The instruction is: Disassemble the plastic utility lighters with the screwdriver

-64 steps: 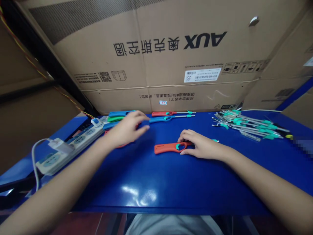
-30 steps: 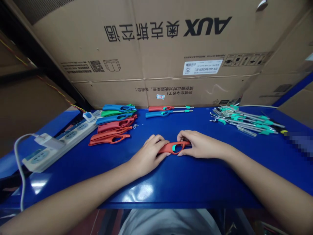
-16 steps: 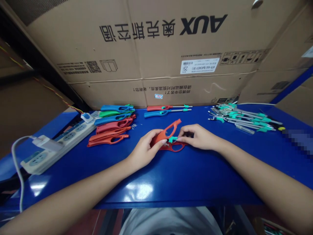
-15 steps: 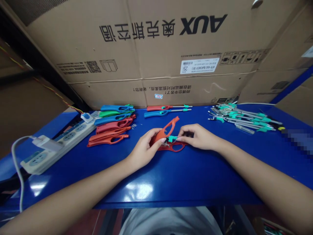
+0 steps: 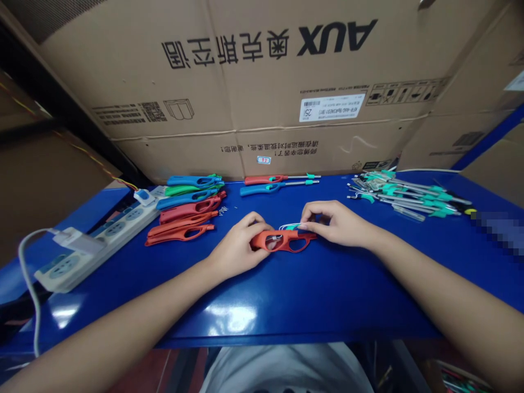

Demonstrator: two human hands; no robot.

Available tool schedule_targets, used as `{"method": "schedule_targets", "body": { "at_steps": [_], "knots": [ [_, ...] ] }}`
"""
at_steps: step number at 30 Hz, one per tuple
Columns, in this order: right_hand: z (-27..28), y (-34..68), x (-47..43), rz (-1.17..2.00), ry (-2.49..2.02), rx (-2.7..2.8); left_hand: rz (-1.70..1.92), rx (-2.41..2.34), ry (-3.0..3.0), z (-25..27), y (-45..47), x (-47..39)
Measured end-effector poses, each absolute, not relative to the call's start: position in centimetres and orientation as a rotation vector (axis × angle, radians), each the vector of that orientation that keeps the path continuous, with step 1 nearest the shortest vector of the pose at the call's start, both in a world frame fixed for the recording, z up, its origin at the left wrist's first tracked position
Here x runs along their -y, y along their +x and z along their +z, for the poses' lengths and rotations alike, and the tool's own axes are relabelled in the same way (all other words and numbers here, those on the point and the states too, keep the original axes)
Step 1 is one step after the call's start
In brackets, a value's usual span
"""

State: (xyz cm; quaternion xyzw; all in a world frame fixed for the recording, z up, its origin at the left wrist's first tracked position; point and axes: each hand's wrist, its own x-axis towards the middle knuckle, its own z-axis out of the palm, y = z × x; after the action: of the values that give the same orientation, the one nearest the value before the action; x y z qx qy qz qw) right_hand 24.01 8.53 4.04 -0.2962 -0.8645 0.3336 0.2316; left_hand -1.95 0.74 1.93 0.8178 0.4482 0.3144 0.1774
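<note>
My left hand (image 5: 241,240) is closed around the grip end of an orange lighter shell (image 5: 286,241), low over the blue table. A small metal-looking part shows in the shell's opening, beside the fingers. Just above its far edge, a green trigger (image 5: 291,227) with thin white wires (image 5: 286,224) sticks out. My right hand (image 5: 338,221) pinches the wires' right end between thumb and fingers, close to the shell's tip. My fingers partly hide what lies there. Whether one or two shell halves are in the left hand, I cannot tell.
Several coloured shells (image 5: 190,207) lie left, beside a white power strip (image 5: 114,229). A red lighter (image 5: 266,179) and a blue lighter (image 5: 262,189) lie behind my hands. Metal tubes with green triggers (image 5: 417,196) are piled right. A cardboard box (image 5: 245,114) stands behind.
The raised orange shell piece has tipped down over the red one. White wires now show above its edge. My right hand has shifted slightly right and still pinches.
</note>
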Motion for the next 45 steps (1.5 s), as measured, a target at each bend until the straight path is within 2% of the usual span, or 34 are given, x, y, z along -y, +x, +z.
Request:
{"method": "schedule_targets", "body": {
  "at_steps": [8,12,15,20,25,28,31,33,38,45],
  "knots": [
    [4.0,24.6,-9.4,0.83,-0.859,2.426,0.793,-1.19,2.429,2.7,-3.6,-2.3],
    [4.3,25.6,-10.3,0.858,-0.949,2.3,0.788,-1.389,2.413,4.0,-6.3,-3.9],
    [4.8,25.7,-10.2,0.985,-0.944,2.157,0.957,-1.485,2.124,4.4,-6.4,-4.0],
    [5.1,23.9,-8.2,1.177,-0.614,2.172,1.022,-1.196,1.691,3.4,-2.1,-1.8],
    [3.9,22.1,-6.6,1.497,-0.528,2.115,1.05,-1.01,1.786,2.3,0.6,0.1],
    [3.7,22.0,-6.7,1.532,-0.584,2.167,1.029,-1.043,1.832,2.1,0.4,0.0],
    [4.5,23.4,-8.1,1.337,-0.647,2.218,1.055,-1.167,1.896,2.3,-0.4,-0.4],
    [5.2,25.5,-9.8,1.08,-0.747,2.205,1.055,-1.256,2.033,2.6,-1.2,-0.8],
    [5.8,33.9,-15.1,0.07,-1.187,2.279,0.824,-1.184,2.446,2.5,-2.9,-1.5],
    [2.4,40.5,-19.1,-0.023,-1.404,2.1,0.709,-1.061,2.509,1.5,-3.3,-1.9]
  ]
}}
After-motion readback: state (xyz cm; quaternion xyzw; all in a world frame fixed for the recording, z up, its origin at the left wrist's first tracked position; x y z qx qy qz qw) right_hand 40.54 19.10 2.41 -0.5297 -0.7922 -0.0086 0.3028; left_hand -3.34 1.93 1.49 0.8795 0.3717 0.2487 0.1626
